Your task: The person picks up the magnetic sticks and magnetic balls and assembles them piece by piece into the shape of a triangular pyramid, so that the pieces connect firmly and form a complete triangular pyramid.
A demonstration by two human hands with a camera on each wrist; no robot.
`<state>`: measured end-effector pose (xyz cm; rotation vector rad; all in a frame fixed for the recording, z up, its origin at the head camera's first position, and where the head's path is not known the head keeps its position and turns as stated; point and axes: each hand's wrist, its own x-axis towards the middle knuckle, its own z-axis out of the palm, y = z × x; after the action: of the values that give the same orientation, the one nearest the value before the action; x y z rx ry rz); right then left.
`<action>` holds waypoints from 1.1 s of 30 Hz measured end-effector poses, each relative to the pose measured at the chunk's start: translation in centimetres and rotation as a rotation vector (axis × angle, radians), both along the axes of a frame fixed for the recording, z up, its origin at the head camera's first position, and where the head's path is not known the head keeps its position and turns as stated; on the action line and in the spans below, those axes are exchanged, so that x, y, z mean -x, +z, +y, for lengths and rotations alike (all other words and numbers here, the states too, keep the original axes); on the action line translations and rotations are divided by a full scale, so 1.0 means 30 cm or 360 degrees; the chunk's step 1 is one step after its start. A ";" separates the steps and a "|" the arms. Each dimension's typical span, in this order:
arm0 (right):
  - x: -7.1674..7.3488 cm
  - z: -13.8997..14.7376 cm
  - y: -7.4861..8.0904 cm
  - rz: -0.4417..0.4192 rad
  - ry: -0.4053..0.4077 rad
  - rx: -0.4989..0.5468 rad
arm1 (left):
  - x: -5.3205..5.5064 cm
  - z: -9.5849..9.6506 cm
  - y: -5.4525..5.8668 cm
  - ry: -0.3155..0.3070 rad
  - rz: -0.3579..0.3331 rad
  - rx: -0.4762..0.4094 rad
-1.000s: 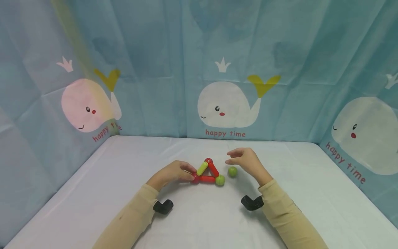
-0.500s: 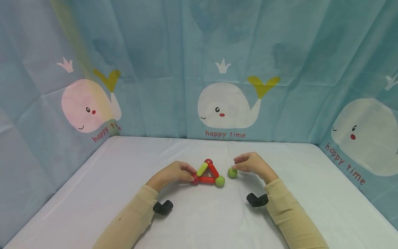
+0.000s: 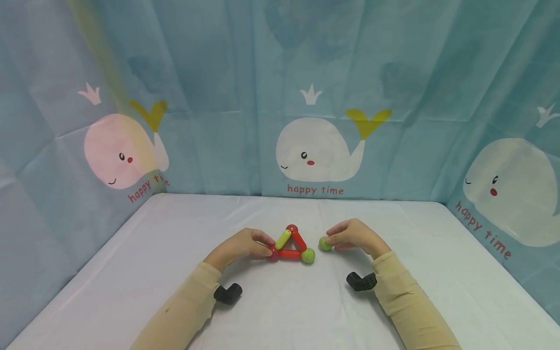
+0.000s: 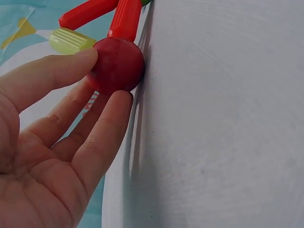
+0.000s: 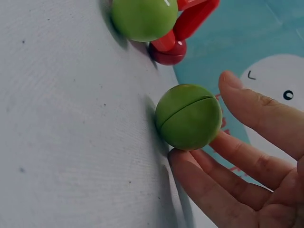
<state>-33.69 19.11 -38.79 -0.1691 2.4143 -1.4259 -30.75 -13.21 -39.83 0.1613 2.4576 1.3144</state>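
Observation:
A flat triangle of toy rods and balls lies on the table. Its red ball is pinched by my left hand, thumb on one side, fingers beneath. A yellow-green rod and a red rod lead from that ball. Another red rod joins a smaller red ball to a green corner ball. Apart from the triangle sits a loose green ball. My right hand reaches around it; in the right wrist view fingertips meet the ball, while the thumb shows a gap.
White cloth covers the table. Behind it and at both sides hangs a blue curtain printed with whales. A black wrist piece sticks out below each sleeve, left piece and right piece.
My right hand has moved right and come down to the loose green ball, its fingers now around it. The left hand and the triangle have stayed in place.

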 end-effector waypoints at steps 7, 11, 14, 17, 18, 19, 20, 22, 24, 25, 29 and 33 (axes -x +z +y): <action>-0.007 -0.010 -0.002 -0.0016 -0.0001 -0.0054 | -0.004 0.000 -0.002 -0.0010 0.0004 -0.0024; -0.005 -0.014 0.001 -0.0012 -0.0008 -0.0072 | -0.001 0.000 -0.004 -0.0009 0.0006 -0.0025; 0.000 -0.017 0.001 -0.0018 -0.0033 -0.0037 | 0.002 -0.001 -0.005 -0.0016 0.0015 -0.0039; 0.001 -0.020 0.001 -0.0013 -0.0036 0.0018 | 0.004 -0.002 -0.006 -0.0026 0.0017 -0.0049; -0.001 -0.022 0.002 -0.0011 -0.0036 0.0038 | 0.003 -0.003 -0.006 -0.0026 0.0018 -0.0051; -0.002 -0.023 0.003 -0.0006 -0.0036 0.0050 | 0.003 -0.003 -0.006 -0.0026 0.0017 -0.0050; -0.005 -0.025 0.005 -0.0002 -0.0036 0.0061 | 0.002 -0.003 -0.006 -0.0026 0.0013 -0.0056; -0.009 -0.029 0.009 0.0005 -0.0042 0.0072 | 0.000 -0.003 -0.005 -0.0027 0.0011 -0.0059; -0.012 -0.033 0.013 0.0017 -0.0052 0.0069 | -0.001 -0.002 -0.003 -0.0025 0.0010 -0.0061; -0.013 -0.035 0.014 0.0027 -0.0053 0.0058 | -0.001 -0.001 -0.002 -0.0024 0.0009 -0.0059; -0.016 -0.043 0.021 0.0062 -0.0072 0.0039 | -0.002 0.000 -0.001 -0.0018 0.0009 -0.0048; -0.020 -0.052 0.034 0.0103 -0.0118 0.0061 | -0.002 -0.003 -0.004 -0.0021 0.0013 -0.0047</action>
<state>-33.09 17.55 -37.76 -0.1380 2.4701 -1.5219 -30.69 -13.30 -39.93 0.1907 2.4406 1.3473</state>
